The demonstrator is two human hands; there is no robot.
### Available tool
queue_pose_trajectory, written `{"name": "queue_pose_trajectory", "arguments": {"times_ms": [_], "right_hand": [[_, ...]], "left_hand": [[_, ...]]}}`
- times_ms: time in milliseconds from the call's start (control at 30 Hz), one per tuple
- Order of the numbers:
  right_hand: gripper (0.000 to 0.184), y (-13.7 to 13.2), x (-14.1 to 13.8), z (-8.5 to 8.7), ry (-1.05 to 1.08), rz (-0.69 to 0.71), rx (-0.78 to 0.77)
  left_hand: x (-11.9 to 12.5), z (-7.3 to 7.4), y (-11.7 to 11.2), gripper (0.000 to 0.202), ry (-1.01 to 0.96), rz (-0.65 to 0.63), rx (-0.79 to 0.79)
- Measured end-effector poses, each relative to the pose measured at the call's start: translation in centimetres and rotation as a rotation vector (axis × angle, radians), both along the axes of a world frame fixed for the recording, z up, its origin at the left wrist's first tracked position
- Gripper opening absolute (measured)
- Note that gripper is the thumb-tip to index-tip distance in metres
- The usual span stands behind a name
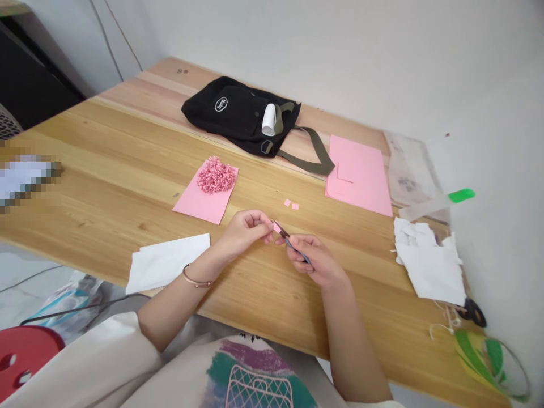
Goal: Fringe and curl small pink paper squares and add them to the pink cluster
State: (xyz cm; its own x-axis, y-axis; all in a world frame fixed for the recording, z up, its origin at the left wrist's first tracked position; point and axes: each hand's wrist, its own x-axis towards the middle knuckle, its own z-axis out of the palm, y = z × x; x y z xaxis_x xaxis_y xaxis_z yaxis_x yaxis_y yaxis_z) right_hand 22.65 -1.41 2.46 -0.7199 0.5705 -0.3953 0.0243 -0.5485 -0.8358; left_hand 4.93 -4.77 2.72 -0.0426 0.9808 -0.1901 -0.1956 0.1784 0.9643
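Observation:
Between finger and thumb, my left hand (253, 228) pinches a small piece of pink paper (276, 228). My right hand (313, 258) is closed round the handles of a pair of scissors (284, 232), whose blades meet the pink piece. Just beyond my hands, two small pink paper squares (291, 204) lie on the wooden table (272, 294). To the left, a heap of small pink bead-like pieces (216, 174) rests on a pink sheet (204, 207). A folded white cloth or paper (170, 260) lies beside my left forearm.
A black bag (233, 113) with a white roll (269, 119) on it lies at the back. Pink sheets (361, 170) are right of it. Torn white paper (431, 260), black-handled scissors (474, 313) and a green tape roll (495, 357) are along the right edge. A red stool (32, 351) stands lower left.

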Motion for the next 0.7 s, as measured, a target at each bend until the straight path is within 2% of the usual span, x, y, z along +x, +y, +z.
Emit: {"name": "queue_pose_trajectory", "arguments": {"times_ms": [400,700], "right_hand": [[0.037,-0.36,0.03,0.22,-0.040,-0.055,0.087],[0.040,-0.39,0.11,0.49,-0.055,-0.035,0.121]], "left_hand": [[-0.01,0.20,-0.07,0.019,-0.036,-0.061,0.080],[-0.06,0.42,-0.10,0.026,-0.038,-0.072,0.088]]}}
